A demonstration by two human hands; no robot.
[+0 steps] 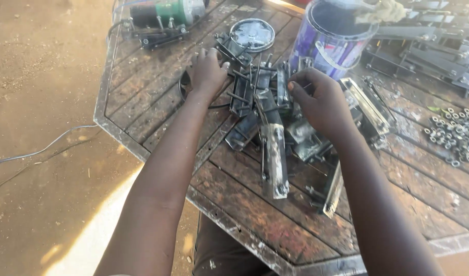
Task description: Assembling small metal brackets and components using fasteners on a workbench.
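— Where were the hands when you looked over?

— Both were on the heap of metal brackets (267,110) in the middle of the rusty slatted table (158,97). The left hand (209,71) lay palm down at the heap's far left edge, fingers curled over the rods sticking out there. I couldn't tell whether it actually gripped one.

— And the right?

— The right hand (323,99) was on the heap's right side, thumb and fingers pinched together on one dark piece near the top.

— What else sat on the table?

— A purple paint can (329,43) stood open just behind the heap, with a rag (385,10) at its rim, and its round lid (252,35) lay flat beside it. A green power tool (165,14) rested at the far left corner, its cable (40,151) trailing over the sandy ground. A pile of small nuts (456,133) lay well apart, at the right edge.
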